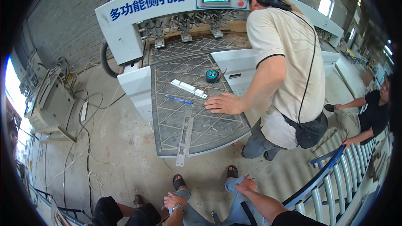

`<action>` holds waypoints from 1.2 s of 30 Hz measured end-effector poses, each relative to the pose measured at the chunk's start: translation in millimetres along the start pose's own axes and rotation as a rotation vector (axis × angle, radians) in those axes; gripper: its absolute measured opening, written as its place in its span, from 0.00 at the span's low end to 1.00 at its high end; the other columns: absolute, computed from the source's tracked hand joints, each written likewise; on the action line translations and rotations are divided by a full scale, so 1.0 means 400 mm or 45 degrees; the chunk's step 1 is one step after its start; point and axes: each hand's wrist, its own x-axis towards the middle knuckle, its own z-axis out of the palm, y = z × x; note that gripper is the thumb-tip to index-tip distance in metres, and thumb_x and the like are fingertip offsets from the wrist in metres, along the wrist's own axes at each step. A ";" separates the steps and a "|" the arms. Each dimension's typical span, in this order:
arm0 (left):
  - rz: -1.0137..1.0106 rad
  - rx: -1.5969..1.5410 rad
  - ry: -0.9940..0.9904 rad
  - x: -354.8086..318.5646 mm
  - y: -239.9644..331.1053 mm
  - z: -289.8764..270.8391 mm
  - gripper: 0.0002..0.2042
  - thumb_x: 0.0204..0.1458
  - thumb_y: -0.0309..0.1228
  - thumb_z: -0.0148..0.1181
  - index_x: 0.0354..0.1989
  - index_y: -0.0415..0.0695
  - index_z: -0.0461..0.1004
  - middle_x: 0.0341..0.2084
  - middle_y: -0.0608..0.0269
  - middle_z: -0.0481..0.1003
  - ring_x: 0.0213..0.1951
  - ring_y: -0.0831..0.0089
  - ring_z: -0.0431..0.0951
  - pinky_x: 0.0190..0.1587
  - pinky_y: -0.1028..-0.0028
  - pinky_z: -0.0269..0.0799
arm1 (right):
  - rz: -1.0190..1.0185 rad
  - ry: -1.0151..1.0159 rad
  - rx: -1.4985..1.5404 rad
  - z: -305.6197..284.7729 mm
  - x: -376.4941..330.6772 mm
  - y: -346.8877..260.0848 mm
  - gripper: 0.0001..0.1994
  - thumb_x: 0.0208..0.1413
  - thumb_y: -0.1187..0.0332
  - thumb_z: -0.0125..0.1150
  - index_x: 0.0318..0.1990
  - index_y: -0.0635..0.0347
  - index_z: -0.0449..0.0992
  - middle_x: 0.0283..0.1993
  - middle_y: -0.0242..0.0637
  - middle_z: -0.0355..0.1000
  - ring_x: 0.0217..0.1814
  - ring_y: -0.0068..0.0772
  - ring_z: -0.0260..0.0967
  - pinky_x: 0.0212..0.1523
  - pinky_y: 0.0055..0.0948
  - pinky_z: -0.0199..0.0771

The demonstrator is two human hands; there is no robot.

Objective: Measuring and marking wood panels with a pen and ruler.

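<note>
grey metal slotted strip (184,139) lies ahead, long axis pointing away, near end overhanging the dark worktable (217,132), closer to left hand (173,201) than right hand (246,185), both resting loose on jeans (192,214), gripping nothing visible.

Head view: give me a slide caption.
The wearer's left hand and right hand rest on their knees while a co-worker leans on the worktable.

Surface (217,130): dark grey, tan crisscross lines. Machine (121,37): white, blue lettering (146,5). Tape measure (212,76) teal/black, pen (179,99) blue, notched bar (188,88) white, slotted strip (186,122) grey. Wearer's jeans (196,208) pale blue, co-worker's shirt (295,54) cream.
</note>
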 end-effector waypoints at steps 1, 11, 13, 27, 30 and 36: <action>-0.007 0.005 0.000 0.001 -0.002 0.002 0.30 0.49 0.48 0.64 0.60 0.50 0.67 0.52 0.50 0.68 0.55 0.53 0.74 0.56 0.56 0.70 | 0.006 -0.001 -0.028 -0.002 -0.003 -0.002 0.43 0.44 0.46 0.72 0.66 0.55 0.62 0.60 0.55 0.68 0.64 0.56 0.70 0.62 0.49 0.72; 0.040 0.051 0.028 0.001 -0.004 0.010 0.31 0.47 0.50 0.67 0.57 0.50 0.65 0.51 0.50 0.67 0.52 0.53 0.74 0.53 0.57 0.70 | -0.018 0.030 -0.041 0.007 0.000 0.000 0.41 0.45 0.45 0.71 0.63 0.55 0.63 0.58 0.55 0.69 0.62 0.55 0.71 0.60 0.48 0.73; 0.070 0.098 0.069 -0.003 -0.002 0.011 0.30 0.47 0.50 0.67 0.56 0.50 0.65 0.50 0.50 0.67 0.50 0.54 0.74 0.50 0.59 0.71 | -0.008 0.036 -0.029 0.010 0.001 0.001 0.41 0.45 0.45 0.71 0.63 0.55 0.63 0.57 0.55 0.69 0.62 0.56 0.71 0.59 0.49 0.74; 0.043 0.064 -0.047 -0.010 0.000 -0.015 0.37 0.44 0.53 0.70 0.60 0.51 0.64 0.53 0.51 0.67 0.55 0.51 0.74 0.56 0.55 0.71 | 0.004 0.000 -0.021 -0.007 -0.007 -0.002 0.43 0.44 0.44 0.73 0.65 0.53 0.63 0.59 0.54 0.69 0.63 0.54 0.71 0.58 0.49 0.74; 0.031 0.082 -0.051 -0.007 0.002 -0.015 0.37 0.44 0.53 0.70 0.61 0.51 0.64 0.53 0.51 0.67 0.56 0.52 0.74 0.57 0.55 0.71 | 0.007 0.036 -0.020 0.004 -0.001 -0.002 0.42 0.44 0.44 0.73 0.65 0.53 0.63 0.58 0.53 0.69 0.62 0.55 0.71 0.58 0.49 0.74; 0.041 0.089 -0.003 0.001 -0.001 0.005 0.35 0.45 0.53 0.69 0.60 0.51 0.64 0.52 0.51 0.67 0.54 0.52 0.75 0.56 0.55 0.71 | -0.001 0.037 -0.049 0.013 0.004 0.003 0.42 0.44 0.45 0.72 0.64 0.53 0.63 0.58 0.54 0.69 0.62 0.55 0.71 0.58 0.49 0.74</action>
